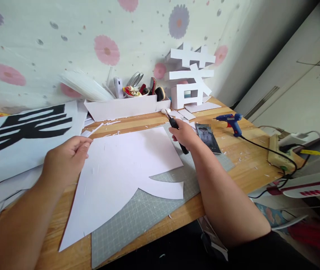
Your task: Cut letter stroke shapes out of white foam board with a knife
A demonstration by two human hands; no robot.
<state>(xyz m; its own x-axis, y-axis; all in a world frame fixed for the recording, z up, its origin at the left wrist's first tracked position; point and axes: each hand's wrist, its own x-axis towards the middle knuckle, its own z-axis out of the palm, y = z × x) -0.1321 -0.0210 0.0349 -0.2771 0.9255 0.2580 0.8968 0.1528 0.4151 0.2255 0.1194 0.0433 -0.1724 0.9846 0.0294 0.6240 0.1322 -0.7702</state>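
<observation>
As the right hand [186,133] grips a cutter [173,122], curve-edged board [120,161] lies alongside.

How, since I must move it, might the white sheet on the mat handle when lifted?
Probably fairly stiff: the sheet lies flat, unrippled. Likely light, as its edge looks thin. The curved strip may bend first, being narrow and joined at one end.
</observation>
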